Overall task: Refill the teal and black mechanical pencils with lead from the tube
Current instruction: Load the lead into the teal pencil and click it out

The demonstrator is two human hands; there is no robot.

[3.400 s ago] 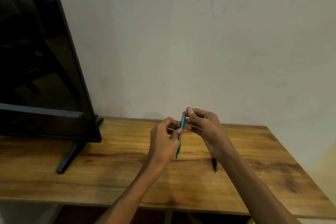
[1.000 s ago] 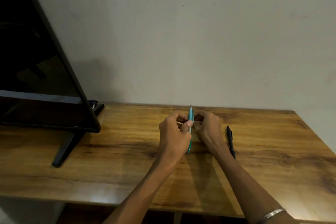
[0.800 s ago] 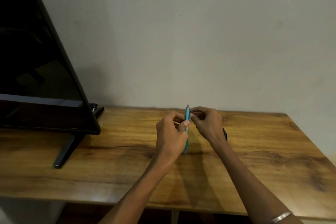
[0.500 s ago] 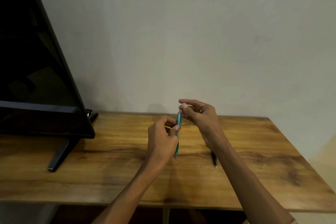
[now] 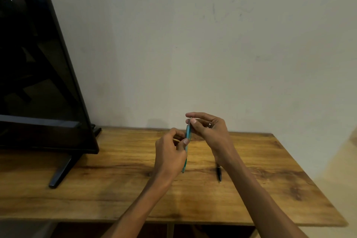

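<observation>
The person holds the teal pencil [image 5: 187, 142] nearly upright above the table [image 5: 119, 183], tip pointing down. The left hand [image 5: 170, 153] wraps its grip around the middle of the barrel, thumb pressed against the side. The right hand [image 5: 207, 128] works at the top end, its thumb and forefinger pressed together in a pinch on something small and pale there. Whether that is a lead, the cap or the push button is too small to tell.

The black pencil [image 5: 219, 173] lies flat on the table just right of the hands, partly hidden under the right forearm, and neither hand touches it. The lead tube cannot be made out anywhere in view; it may be tucked inside a hand, but nothing shows it.

Judging from this, the task seems to be in its first half. The teal pencil is the 1 being handled, and the step looks like feeding lead into its open top or closing it up afterwards. It cannot be said that the teal refill is finished. The black pencil appears untouched, so its whole refill probably remains: pick it up, open the top, drop in lead, close it.

A dark television [image 5: 38, 75] on a stand [image 5: 61, 170] fills the left of the table, well apart from the hands.
</observation>
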